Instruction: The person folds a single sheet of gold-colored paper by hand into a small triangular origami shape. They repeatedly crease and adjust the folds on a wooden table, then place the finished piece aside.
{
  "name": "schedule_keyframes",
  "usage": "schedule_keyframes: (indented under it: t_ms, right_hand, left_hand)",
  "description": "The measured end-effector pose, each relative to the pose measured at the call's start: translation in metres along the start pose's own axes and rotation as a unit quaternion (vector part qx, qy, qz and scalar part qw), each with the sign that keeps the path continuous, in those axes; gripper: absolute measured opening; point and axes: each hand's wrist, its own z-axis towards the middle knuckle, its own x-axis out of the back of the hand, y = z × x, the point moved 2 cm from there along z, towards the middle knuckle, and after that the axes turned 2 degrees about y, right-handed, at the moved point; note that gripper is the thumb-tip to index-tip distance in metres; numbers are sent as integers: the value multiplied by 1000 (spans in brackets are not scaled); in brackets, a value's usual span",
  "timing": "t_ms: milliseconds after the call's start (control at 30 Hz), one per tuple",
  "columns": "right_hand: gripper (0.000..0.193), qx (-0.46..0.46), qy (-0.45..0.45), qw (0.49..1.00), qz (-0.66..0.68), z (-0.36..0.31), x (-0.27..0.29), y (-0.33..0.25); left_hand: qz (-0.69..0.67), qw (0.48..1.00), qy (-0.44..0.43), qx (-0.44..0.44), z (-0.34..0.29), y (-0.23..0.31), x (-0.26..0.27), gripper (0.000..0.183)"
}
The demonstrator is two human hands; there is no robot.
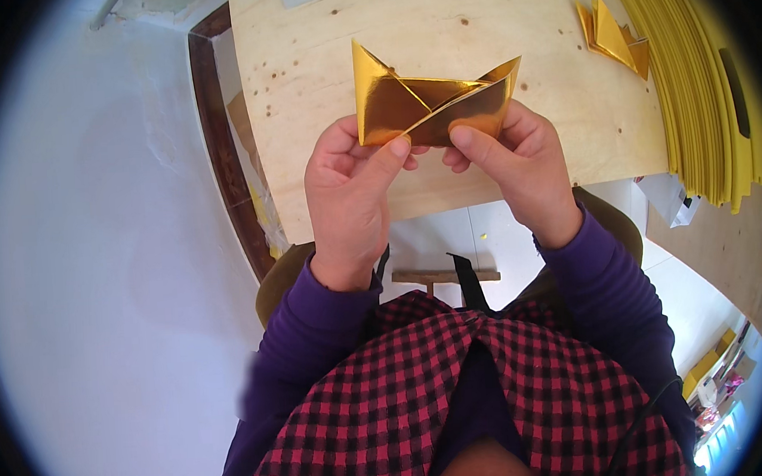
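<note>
Both hands hold a shiny gold folded paper (469, 117) above the near part of the wooden table. Its two ends rise to points, and crossed flaps leave a gap along the top. My left hand (352, 188) grips the lower left part, thumb on the near face and fingers behind. With its thumb pressed on the near face too, my right hand (523, 161) pinches the lower right part. The fingers behind the paper are partly hidden. At the far right of the table lie several folded gold papers (612, 40) of a similar pointed shape.
The pale wooden table (304, 87) spreads out in front of me. A tall stack of yellow sheets (691, 75) stands along its right side. On the left is a white wall (115, 252). Below the table's near edge a wooden bar (443, 277) shows between my knees.
</note>
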Motion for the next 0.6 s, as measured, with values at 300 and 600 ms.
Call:
schedule_keyframes:
  t_ms: [300, 600]
  right_hand:
    - [16, 14, -4, 1000, -15, 0, 1, 2]
    - [15, 13, 18, 1000, -19, -2, 2, 2]
  left_hand:
    - [-8, 1000, 6, 1, 0, -2, 0, 25]
    - [-31, 999, -15, 11, 0, -4, -1, 24]
